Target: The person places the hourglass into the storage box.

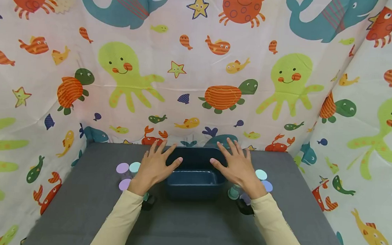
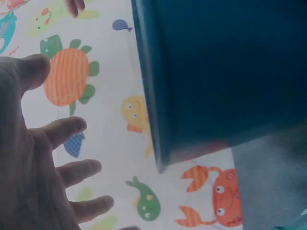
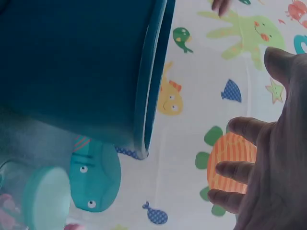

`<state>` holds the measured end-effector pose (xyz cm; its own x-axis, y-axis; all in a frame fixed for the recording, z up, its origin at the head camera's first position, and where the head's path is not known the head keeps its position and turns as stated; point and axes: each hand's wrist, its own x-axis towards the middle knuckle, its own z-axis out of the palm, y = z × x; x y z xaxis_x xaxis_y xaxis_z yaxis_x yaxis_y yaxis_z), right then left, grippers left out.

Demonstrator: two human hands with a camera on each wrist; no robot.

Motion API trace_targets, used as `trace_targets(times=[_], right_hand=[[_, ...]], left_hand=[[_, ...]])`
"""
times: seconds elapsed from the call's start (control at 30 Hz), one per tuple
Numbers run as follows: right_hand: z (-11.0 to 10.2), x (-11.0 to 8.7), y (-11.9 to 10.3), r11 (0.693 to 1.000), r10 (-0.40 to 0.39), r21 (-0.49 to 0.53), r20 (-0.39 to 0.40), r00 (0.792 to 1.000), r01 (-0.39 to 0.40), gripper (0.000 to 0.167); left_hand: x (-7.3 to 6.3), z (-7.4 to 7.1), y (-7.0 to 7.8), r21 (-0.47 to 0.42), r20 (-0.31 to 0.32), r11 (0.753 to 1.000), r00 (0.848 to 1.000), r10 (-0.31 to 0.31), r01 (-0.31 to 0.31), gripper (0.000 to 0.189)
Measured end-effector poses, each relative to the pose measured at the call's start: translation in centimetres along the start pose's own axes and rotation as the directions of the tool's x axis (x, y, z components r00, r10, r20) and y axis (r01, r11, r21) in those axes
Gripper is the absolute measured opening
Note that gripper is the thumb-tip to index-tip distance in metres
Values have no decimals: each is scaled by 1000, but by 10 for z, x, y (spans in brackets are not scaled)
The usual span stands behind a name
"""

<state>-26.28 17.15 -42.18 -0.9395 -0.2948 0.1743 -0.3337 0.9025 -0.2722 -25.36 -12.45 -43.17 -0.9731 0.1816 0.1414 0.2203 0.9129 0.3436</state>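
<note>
A dark blue open-topped bin (image 1: 191, 193) sits in the middle of the grey table, between both hands. My left hand (image 1: 156, 164) is spread above its left side, and my right hand (image 1: 236, 166) above its right side. Each holds nothing. In the left wrist view the left fingers (image 2: 79, 172) are extended, apart from the bin's wall (image 2: 225, 72). The right fingers (image 3: 235, 171) look much the same in the right wrist view, with a gap to the bin wall (image 3: 72, 67). Part of the bin's rim is hidden behind the hands in the head view.
Small jars with lavender lids (image 1: 122, 168) and a mint lid (image 1: 135, 167) stand left of the bin. More jars, with a mint lid (image 1: 261, 175) and a blue lid (image 1: 267, 186), stand to the right. A sea-animal curtain (image 1: 196, 111) hangs behind the grey table (image 1: 188, 232).
</note>
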Motion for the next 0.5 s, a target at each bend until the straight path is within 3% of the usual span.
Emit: trace_targets(times=[0.23, 0.5], right_hand=[[0, -16, 18, 999, 24, 23, -51, 998, -23, 77], [1, -30, 43, 998, 62, 31, -94, 994, -59, 77]], left_hand=[[-7, 3, -13, -32, 14, 999, 1000, -24, 25, 73], [-15, 6, -24, -173, -5, 983, 998, -66, 64, 70]])
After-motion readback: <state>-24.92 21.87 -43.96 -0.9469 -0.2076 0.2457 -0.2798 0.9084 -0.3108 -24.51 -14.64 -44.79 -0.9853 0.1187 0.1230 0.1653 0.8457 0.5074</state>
